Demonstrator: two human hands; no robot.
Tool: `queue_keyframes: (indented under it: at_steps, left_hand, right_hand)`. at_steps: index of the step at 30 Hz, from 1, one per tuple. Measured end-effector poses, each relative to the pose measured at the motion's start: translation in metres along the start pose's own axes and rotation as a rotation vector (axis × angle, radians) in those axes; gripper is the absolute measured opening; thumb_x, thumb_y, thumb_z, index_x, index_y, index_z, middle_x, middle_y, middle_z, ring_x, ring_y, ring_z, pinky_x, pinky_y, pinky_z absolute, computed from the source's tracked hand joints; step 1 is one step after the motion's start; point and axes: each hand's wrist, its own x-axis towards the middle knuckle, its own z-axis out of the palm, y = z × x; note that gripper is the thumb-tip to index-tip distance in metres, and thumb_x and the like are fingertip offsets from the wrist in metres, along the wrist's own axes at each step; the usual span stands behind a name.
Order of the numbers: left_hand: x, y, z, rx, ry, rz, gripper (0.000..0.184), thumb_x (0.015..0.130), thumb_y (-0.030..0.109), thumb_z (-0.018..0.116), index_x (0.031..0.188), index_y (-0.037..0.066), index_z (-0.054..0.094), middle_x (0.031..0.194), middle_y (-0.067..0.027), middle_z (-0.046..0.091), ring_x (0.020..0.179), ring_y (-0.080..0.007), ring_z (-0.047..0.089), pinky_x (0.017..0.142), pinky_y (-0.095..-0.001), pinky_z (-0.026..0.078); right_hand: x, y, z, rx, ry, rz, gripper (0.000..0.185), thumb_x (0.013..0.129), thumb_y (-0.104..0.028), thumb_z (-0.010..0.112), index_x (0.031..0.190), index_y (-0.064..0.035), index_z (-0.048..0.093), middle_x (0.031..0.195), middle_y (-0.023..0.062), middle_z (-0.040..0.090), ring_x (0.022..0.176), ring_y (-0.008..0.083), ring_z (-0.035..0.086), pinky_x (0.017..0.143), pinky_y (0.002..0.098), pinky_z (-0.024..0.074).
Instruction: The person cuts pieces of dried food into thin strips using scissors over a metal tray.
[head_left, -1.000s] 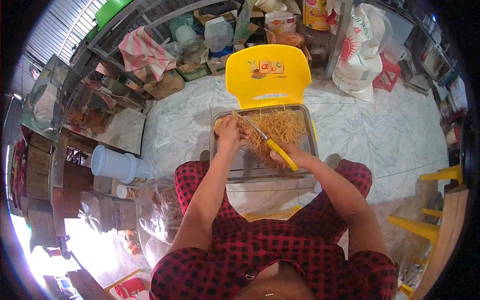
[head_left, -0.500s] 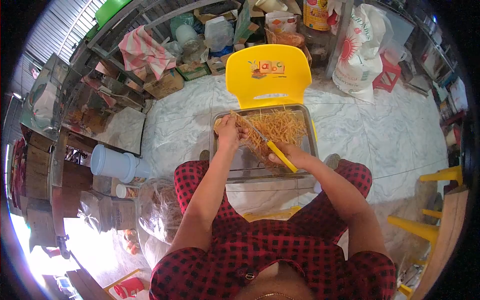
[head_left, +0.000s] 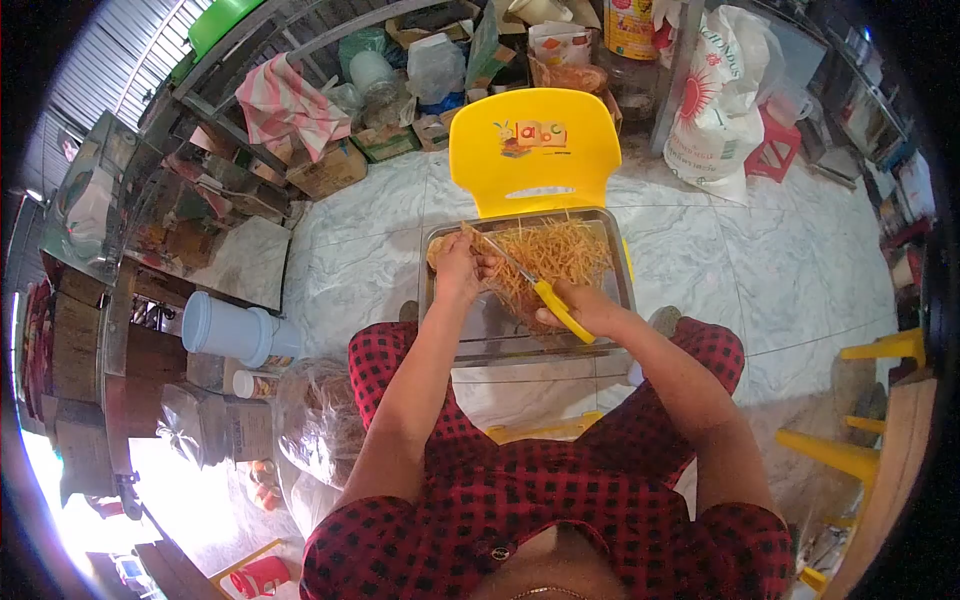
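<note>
A shallow metal tray (head_left: 455, 340) sits in front of me, holding a tangled heap of thin, dry, yellowish-brown strands (head_left: 560, 250). My left hand (head_left: 462, 268) is closed with its fingers pinched on some strands at the heap's left side. Yellow-handled scissors (head_left: 560, 307) are gripped in my right hand (head_left: 588, 308), their metal blades pointing up and left toward my left fingers. The blade tips lie among the strands close to that hand, so I cannot tell whether they are apart.
Behind the tray stands a yellow chair back (head_left: 535, 140). Marble-patterned floor tiles (head_left: 680, 240) surround it. White buckets (head_left: 225, 325) and a clear plastic bag (head_left: 320, 415) stand at left. A white sack (head_left: 715, 110) leans at the back right, with yellow stool legs (head_left: 830, 455) at right.
The scissors' handle shifts slightly within my right hand and looks more curved. My left hand stays on the strands, almost unmoved.
</note>
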Motion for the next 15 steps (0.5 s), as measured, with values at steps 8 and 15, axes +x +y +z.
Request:
queue_keyframes:
  at_steps: [8,15]
  left_hand:
    - [-0.014,0.006,0.013,0.007,-0.005,-0.033,0.015,0.093,0.021,0.044,0.099,0.007,0.043,0.072,-0.009,0.055,0.048,-0.0174,0.056,0.037,-0.0275,0.045]
    - [-0.002,-0.003,0.006,-0.067,-0.022,-0.029,0.016,0.093,0.02,0.044,0.098,0.005,0.043,0.076,-0.0108,0.055,0.048,-0.0192,0.057,0.037,-0.0284,0.047]
  right_hand:
    - [-0.003,-0.006,-0.003,-0.084,0.013,0.043,0.084,0.074,-0.069,0.049,0.117,0.0025,0.048,0.096,0.0271,0.059,0.093,0.0389,0.058,0.08,0.0431,0.045]
    - [0.005,0.01,0.008,0.138,0.11,-0.084,0.071,0.078,-0.064,0.05,0.108,0.0001,0.055,0.081,0.0208,0.062,0.076,0.0322,0.062,0.069,0.0385,0.0486]
